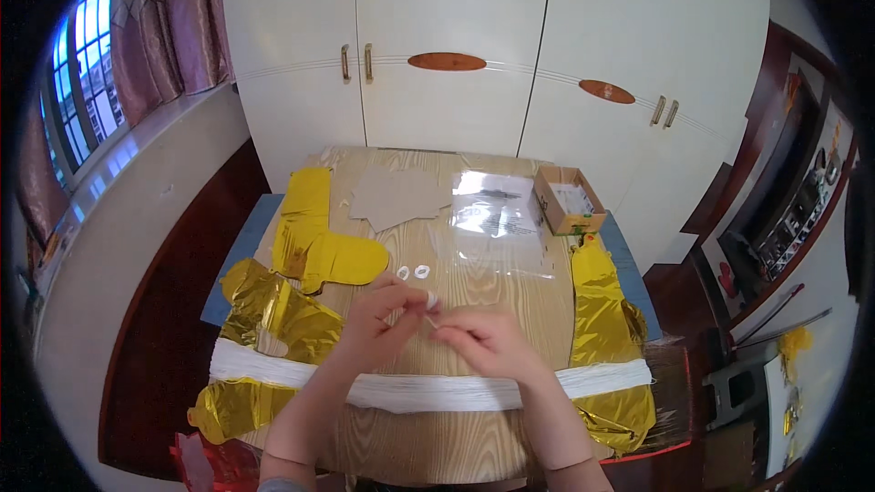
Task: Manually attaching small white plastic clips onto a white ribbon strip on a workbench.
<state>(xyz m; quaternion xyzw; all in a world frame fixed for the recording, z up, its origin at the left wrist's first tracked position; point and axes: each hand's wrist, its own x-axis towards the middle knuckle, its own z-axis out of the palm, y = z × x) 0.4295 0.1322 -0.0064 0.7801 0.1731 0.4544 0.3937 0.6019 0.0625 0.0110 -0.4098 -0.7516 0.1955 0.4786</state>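
Observation:
My left hand point(375, 317) is closed, with a small white ring-like piece point(432, 299) at its fingertips. Close beside it, the thumb and fingers of my right hand point(488, 342) pinch together near that piece; what they hold is too small to make out. Just beyond my left fingers, two white rings point(422, 271) lie flat on the wood-grain table point(483, 442). Beneath both wrists a long, flat bundle of white strands point(437, 394) stretches across the table from side to side.
Flattened gold foil balloons point(314, 251) lie on the left, with more gold foil point(602, 301) on the right. Grey card sheets point(396, 196) and clear plastic bags point(497, 214) lie toward the back. An open cardboard box point(570, 200) stands back right, before white cupboards point(447, 0).

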